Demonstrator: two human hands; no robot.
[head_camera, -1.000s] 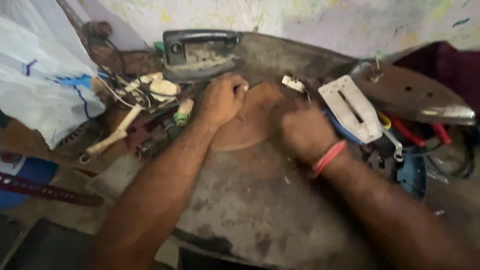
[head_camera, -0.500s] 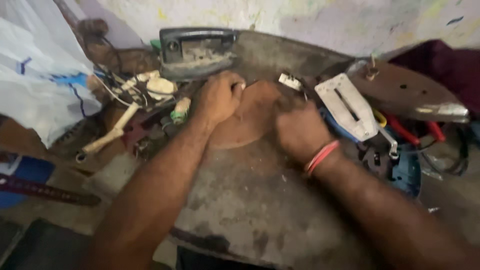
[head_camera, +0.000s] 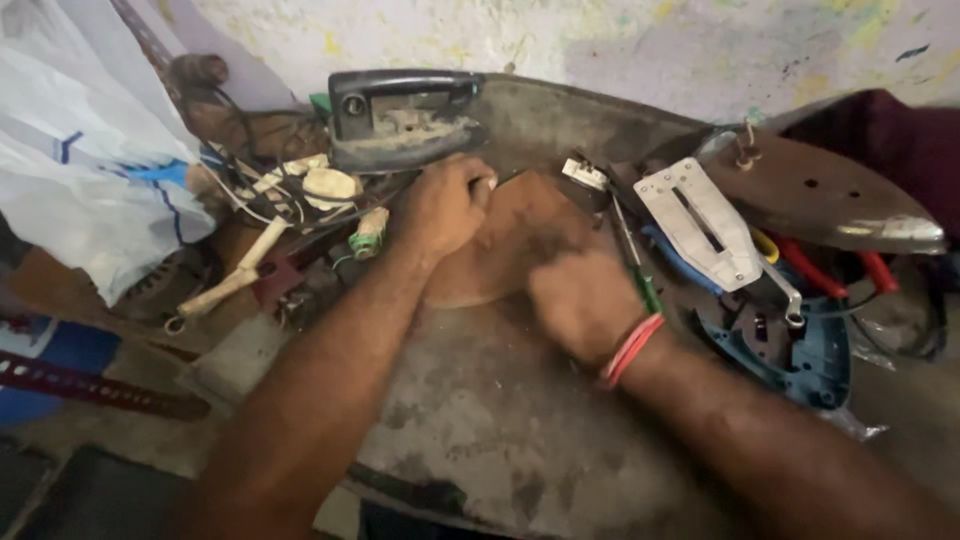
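Hands on a brown plate amid clutter

Risk first: I judge the thin brown plate (head_camera: 510, 235) could slide or flex under uneven pressure, since it lies flat on the stained table (head_camera: 480, 420) with only my two hands pinning it. My left hand (head_camera: 445, 205) presses its upper left edge, fingers curled together, and something pale shows at the fingertips; I cannot tell what it is. My right hand (head_camera: 580, 300) rests on the plate's lower right edge in a closed fist, perhaps on the green-handled screwdriver (head_camera: 632, 255) beside it, though the grip itself is hidden from me. A slip could push that tool into the loose wires (head_camera: 290, 185) or knock the metal bracket (head_camera: 705, 225) just to the right.

The iron soleplate (head_camera: 830, 195) is cut off at the right edge. The blue housing (head_camera: 790, 345) sits half under other parts, and the black iron body (head_camera: 400, 120) hides whatever lies behind it.
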